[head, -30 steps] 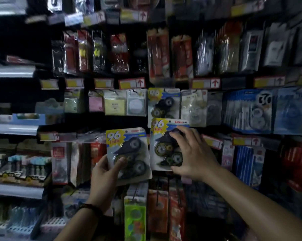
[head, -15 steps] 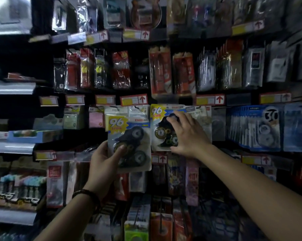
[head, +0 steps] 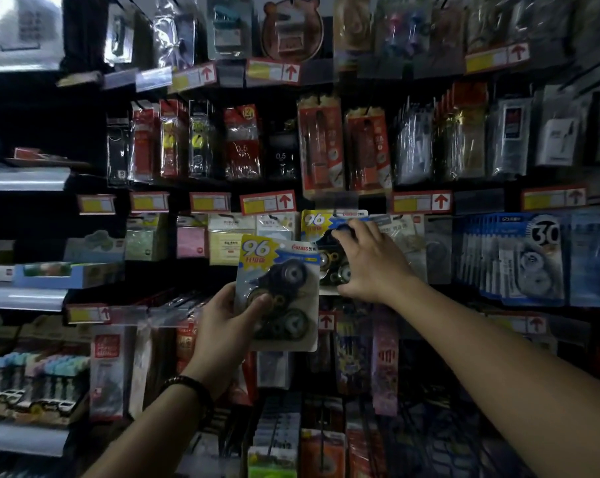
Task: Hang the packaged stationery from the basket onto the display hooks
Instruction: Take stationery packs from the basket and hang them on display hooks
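Correction-tape pack: hovering in front of the sticky-note packs, tilted a touch, on no hook yet.
Left hand: gripping that pack low on its left side, thumb lying across the blister, fingers tucked behind the card.
Risk on the left: attention is going to the other side, so this one-sided grip is looking like the weak spot; the slick blister could be sliding out, or the card's corner could be knocking the sticky-note packs.
Second pack: sitting up against the row just under the red-arrow price tag, right where a hook should be.
Right hand: clamping the second pack, fingers curling over the blister's top, thumb bracing at the bottom edge.
Hook itself: I'm not making it out; the dim light is hiding whether the hang hole is on.
Risk on the right: letting go before the hole is seated is sending the pack straight down into the lower rows.
Clear packs: hanging just beside the knuckles, and a sideways shove is threatening to unhook them.
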The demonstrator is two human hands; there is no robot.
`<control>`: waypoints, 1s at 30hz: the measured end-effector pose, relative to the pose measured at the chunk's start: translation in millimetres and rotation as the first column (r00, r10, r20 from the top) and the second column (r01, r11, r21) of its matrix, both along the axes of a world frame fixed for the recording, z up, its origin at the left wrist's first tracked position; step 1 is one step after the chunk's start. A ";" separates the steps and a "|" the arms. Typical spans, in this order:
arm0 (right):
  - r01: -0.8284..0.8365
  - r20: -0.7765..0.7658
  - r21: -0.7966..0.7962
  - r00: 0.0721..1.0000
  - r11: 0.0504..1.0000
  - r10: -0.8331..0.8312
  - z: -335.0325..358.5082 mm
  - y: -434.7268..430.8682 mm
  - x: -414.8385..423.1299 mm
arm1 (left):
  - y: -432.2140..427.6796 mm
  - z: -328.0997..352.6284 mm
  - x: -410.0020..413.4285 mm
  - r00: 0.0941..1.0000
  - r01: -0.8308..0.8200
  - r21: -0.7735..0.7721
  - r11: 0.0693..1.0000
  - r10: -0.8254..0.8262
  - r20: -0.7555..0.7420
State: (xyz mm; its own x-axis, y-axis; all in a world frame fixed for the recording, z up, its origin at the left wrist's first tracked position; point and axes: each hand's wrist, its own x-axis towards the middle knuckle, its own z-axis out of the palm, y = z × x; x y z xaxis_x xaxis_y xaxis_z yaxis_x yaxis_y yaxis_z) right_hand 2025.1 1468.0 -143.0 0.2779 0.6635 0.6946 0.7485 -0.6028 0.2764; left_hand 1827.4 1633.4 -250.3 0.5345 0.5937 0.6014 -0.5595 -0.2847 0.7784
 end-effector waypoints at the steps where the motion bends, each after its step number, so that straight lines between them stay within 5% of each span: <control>1: 0.010 -0.001 -0.003 1.000 1.000 -0.010 1.4 3.3 -0.3 | -0.2 0.0 1.4 1.000 0.005 -0.002 1.000 -0.005 0.002; 10: 0.056 -0.066 -0.003 0.996 0.998 -0.057 -7.0 17.0 7.6 | -3.3 0.2 13.4 0.999 0.051 -0.041 0.998 -0.051 0.004; 14: -0.153 -0.029 0.155 0.987 0.976 0.160 -18.8 3.8 -5.3 | -3.4 -0.7 20.2 0.999 0.041 -0.037 0.998 -0.041 -0.014; 17: -0.345 0.065 0.350 0.936 0.871 0.345 -37.8 -7.5 -19.5 | -5.3 0.1 28.7 0.997 0.076 -0.066 0.995 -0.077 -0.009; 21: -0.376 0.140 0.437 0.926 0.817 0.351 -62.1 -21.3 -24.6 | -9.9 4.4 39.0 0.996 0.084 -0.070 0.994 -0.081 0.047; 26: -0.368 0.099 0.092 0.928 0.925 0.359 -70.1 -29.1 -18.2 | -16.7 3.2 52.5 0.994 0.111 -0.071 0.991 -0.111 0.015; 30: -0.350 0.035 0.019 0.936 0.936 0.350 -68.1 -28.9 -11.2 | -25.5 -0.2 60.3 0.986 0.160 -0.138 0.977 -0.166 -0.032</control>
State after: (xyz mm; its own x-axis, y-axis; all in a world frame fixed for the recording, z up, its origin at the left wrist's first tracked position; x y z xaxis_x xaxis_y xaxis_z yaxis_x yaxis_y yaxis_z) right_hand 2013.9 1439.2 -211.1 0.0097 0.6979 0.7161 0.9048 -0.3110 0.2908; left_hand 1887.6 1607.8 -250.5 0.6545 0.5701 0.4965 -0.5550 -0.0835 0.8276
